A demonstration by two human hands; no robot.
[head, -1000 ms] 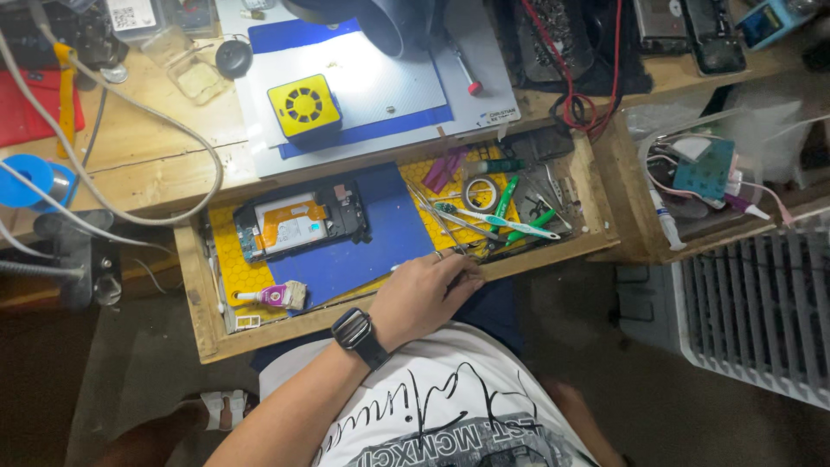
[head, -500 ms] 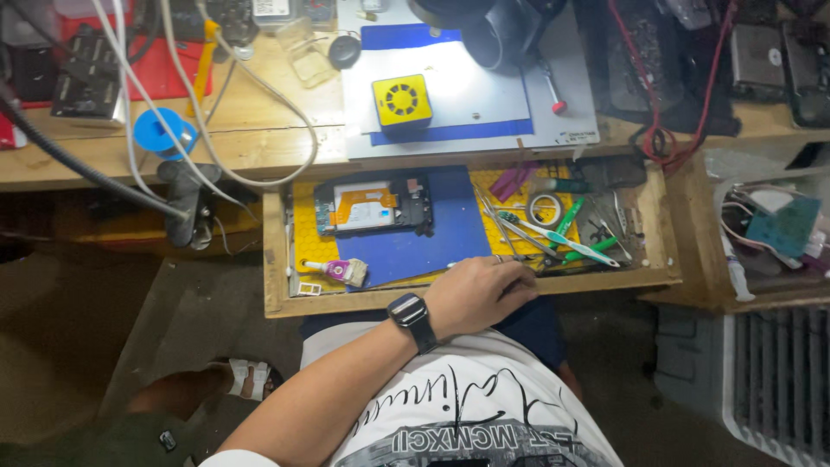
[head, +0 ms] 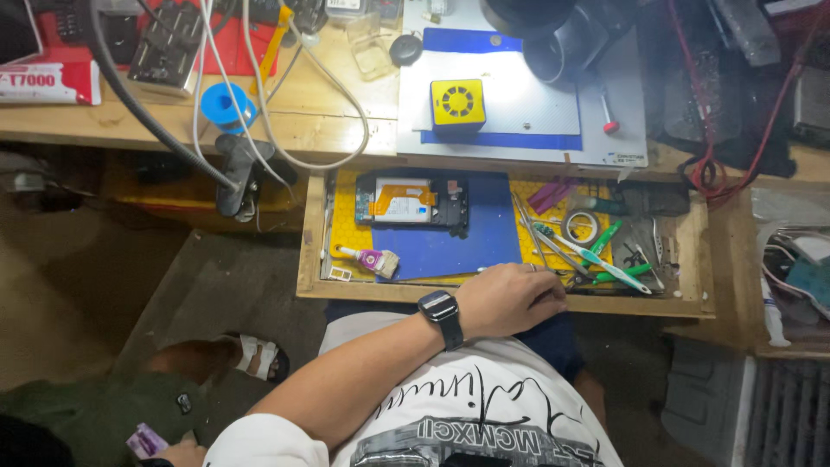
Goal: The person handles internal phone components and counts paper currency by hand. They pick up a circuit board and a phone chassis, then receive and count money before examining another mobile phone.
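Observation:
My left hand [head: 510, 298], with a black watch [head: 439, 309] on its wrist, lies over the front rim of an open wooden drawer [head: 311, 251]. Its fingers curl over the rim, close to tweezers [head: 596, 259] and other small tools. On a blue mat [head: 471, 238] in the drawer lies an opened phone [head: 411, 201] with an orange flex cable. A small glue tube [head: 367, 258] rests at the drawer's left front. My right hand is out of view.
Above the drawer, the wooden bench holds a grey work plate [head: 527, 104] with a yellow fan block [head: 457, 104], a microscope base [head: 553, 39], cables and a blue solder spool [head: 223, 102]. Another person's sandalled foot [head: 259, 356] and a hand [head: 177, 451] show at lower left.
The view has swung left and steadied. My left hand stays on the drawer's front rim; the things in the drawer have not moved.

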